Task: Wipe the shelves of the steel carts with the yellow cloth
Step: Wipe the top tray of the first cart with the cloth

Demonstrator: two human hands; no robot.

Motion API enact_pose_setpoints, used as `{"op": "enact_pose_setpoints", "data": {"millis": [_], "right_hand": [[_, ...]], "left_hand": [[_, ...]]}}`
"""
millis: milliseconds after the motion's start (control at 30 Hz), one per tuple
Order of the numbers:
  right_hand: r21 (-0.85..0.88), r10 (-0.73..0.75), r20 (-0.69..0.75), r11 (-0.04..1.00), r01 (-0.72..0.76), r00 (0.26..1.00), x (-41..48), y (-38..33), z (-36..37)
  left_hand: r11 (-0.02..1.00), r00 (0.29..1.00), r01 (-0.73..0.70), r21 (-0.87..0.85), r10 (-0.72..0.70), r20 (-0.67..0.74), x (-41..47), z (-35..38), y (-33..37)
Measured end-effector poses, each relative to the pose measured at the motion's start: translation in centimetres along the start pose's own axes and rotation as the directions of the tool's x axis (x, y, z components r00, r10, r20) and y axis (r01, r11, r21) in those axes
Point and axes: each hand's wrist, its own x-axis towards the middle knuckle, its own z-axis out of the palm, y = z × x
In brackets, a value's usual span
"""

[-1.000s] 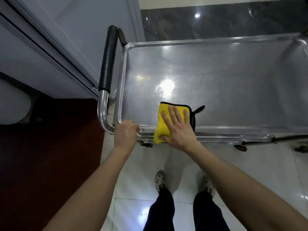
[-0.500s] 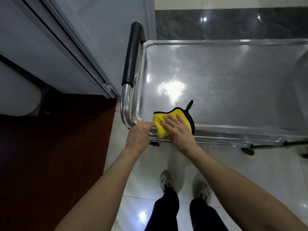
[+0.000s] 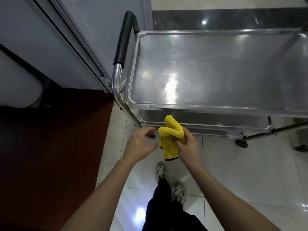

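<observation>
- The right hand (image 3: 187,147) grips the bunched yellow microfibre cloth with black edging (image 3: 169,146), fingers curled round its middle.
- The cloth hangs in the air in front of the shiny steel cart (image 3: 200,106), level with the near rim of the cart's lower shelf (image 3: 216,121), over the pale tiled floor (image 3: 233,172).
- The left hand (image 3: 139,144) is empty, fingers loosely spread, just beside the cloth.
</observation>
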Motion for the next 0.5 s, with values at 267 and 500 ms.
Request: {"op": "enact_pose_setpoints", "data": {"millis": [267,500], "right_hand": [[0.103,0.154,0.071,0.982,-0.161,0.985,-3.8,4.2,0.1],[-0.03,0.091,0.114,0.996,-0.088,0.989,-5.7,4.6,1.6]], "left_hand": [[0.991,1.0,0.003,-0.131,-0.004,-0.006,-2.7,3.1,1.0],[0.989,0.99,-0.133,0.07,0.135,-0.034,-3.5,1.9,-1.3]]}}
